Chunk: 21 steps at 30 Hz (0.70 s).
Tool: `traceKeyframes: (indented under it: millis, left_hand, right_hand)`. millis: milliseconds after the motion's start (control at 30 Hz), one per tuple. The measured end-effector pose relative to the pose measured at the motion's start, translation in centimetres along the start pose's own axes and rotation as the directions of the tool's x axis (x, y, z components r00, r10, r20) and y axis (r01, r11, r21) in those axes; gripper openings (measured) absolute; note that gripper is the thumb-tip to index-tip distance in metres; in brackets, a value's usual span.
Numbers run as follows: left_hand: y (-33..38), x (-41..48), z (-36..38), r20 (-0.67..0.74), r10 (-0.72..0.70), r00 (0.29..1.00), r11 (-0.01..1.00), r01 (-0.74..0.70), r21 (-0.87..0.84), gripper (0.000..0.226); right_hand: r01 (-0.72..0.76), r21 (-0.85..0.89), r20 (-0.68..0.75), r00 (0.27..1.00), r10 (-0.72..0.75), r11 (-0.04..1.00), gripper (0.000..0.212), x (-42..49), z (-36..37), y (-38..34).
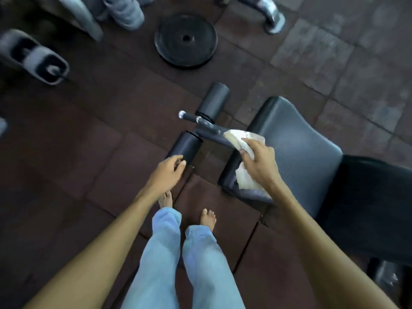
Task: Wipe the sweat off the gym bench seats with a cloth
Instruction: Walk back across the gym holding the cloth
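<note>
Floor tiles (89, 141) of dark red-brown rubber, square and matte, spread under everything and turn paler and greyer toward the upper right. On them lies 1 black weight plate (185, 40), round with a centre hole, well apart from the bench. A chromed frame foot (270, 16) curves down at the top right; the machine at the far left is too blurred to name.

In front of the bench seat (296, 139) 2 black foam rollers stick out from a dark crossbar — the far roller (215, 100) and the near roller (184, 148) — with a short chrome-tipped bar (196, 119) between them. The seat is a padded, rounded wedge of grey-black vinyl with a fine pebbled grain and a dull sheen; the darker back pad (367, 201) adjoins it on the right.

The person stands barefoot, bare feet (208, 217) below pale blue trousers (200, 264), just beside the seat's front corner.

The right grip (260, 161) holds the cloth (239, 139) — off-white, crumpled, soft — with fingers and thumb curled round it. One end bunches beyond the fingers over the crossbar; the other hangs under the wrist onto the seat's front edge. The left grip (166, 172) holds nothing, fingers loosely bent, close to the near roller's end.
</note>
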State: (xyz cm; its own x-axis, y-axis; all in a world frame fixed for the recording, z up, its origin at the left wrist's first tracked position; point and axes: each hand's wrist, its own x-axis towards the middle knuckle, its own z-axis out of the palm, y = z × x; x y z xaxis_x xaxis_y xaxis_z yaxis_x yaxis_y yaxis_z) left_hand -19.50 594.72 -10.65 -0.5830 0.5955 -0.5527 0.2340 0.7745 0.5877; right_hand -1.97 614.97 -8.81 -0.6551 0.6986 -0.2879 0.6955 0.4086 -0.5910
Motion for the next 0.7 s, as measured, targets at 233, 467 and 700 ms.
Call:
traceKeyframes:
  millis: [233, 467, 700]
  left_hand:
    - [-1.2, -10.3, -15.3, -0.309, -0.111, 0.945, 0.984, 0.062, -0.164, 0.043]
    - [-11.3, -23.6, -20.2, -0.446, -0.452, 0.773, 0.839, 0.199, -0.506, 0.044]
    - [-23.2, -30.4, -23.0, -0.381, -0.753, 0.537, 0.599, 0.319, -0.735, 0.049]
  right_hand:
    - [0.346, -0.106, 0.221, 0.922, -0.317, 0.932, 0.035, 2.2, -4.9, -22.1]
    - [0.72, -0.133, 0.465, 0.652, -0.599, 0.681, 0.038, -1.5, 2.8, -39.4]
    - [0.875, -0.106, 0.745, 0.385, -0.545, 0.473, 0.039, -7.8, 17.5, -51.9]
